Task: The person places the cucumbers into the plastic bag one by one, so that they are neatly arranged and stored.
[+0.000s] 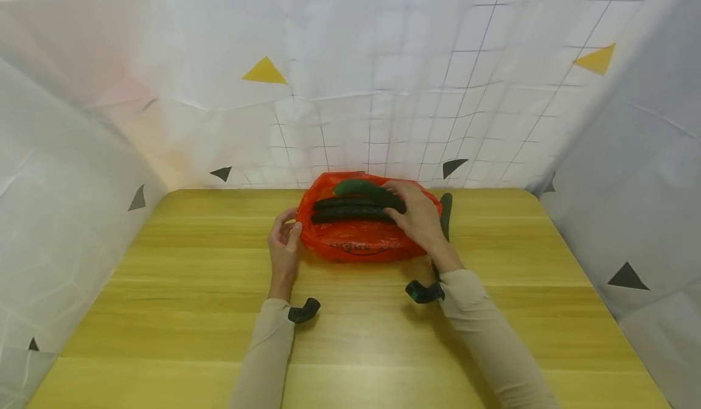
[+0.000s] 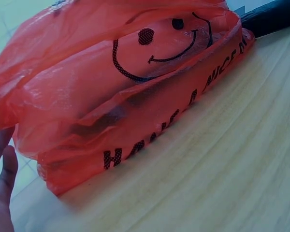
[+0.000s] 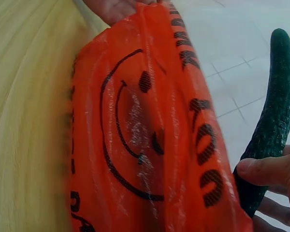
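Observation:
A red plastic bag [image 1: 361, 252] lies on the table with its mouth spread, a smiley face printed on its side [image 2: 150, 53]. My left hand [image 1: 285, 244] pinches the bag's rim at its left end. Over the bag's mouth, my right hand [image 1: 418, 217] grips a dark green cucumber [image 3: 275, 96] near one end, thumb on one side and fingers on the other. Its free end points left in the head view. Two more cucumbers [image 1: 347, 215] lie side by side inside the bag. The bag hides their undersides.
Just right of the bag another cucumber [image 1: 446, 211] rests on the wooden table [image 1: 350, 360], partly hidden by my right arm. White sheets [image 1: 372, 92] with grid lines and triangle marks stand behind and beside the table. Black wrist cameras [image 1: 304, 311] sit on both forearms.

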The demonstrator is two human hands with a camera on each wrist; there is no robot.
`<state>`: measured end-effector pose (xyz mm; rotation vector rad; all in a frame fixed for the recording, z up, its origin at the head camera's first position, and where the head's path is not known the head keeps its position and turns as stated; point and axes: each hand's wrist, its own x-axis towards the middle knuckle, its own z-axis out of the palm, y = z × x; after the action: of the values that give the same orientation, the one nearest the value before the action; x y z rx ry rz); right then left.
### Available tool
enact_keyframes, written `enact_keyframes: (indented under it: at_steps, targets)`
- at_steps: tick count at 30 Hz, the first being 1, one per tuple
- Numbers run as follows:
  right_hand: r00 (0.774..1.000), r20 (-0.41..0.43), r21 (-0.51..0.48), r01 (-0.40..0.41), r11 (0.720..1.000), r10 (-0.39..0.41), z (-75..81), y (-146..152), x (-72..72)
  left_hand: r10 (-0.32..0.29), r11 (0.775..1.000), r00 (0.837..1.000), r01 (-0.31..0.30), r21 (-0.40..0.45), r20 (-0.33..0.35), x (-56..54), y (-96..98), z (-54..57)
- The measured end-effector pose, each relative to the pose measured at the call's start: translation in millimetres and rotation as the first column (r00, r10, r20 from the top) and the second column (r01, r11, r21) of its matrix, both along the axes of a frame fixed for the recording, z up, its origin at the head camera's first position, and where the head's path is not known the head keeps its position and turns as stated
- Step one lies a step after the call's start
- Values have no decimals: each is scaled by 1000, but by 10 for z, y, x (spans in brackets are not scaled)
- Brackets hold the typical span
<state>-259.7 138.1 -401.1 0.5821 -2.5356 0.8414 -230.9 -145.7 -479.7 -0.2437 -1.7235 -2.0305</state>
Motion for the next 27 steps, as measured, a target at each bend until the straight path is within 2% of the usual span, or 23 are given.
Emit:
enact_keyframes:
  at_steps: [3,7,13,27]
  targets:
    - [999,34,43,7,999,-9,-15,-54,-13,-3,1000,1000,3,-14,-4,41,12,72]
    - [998,66,78,3,997,-8,-56,-119,-32,-2,1000,1000,2,-12,1,58,18,97]
    - [997,75,103,10,995,-18,-110,-210,-57,2,1000,1000,-2,-17,1,59,7,100]
    - [982,178,144,35,989,-60,-187,-341,-88,-4,1000,1000,4,-3,4,46,3,83]
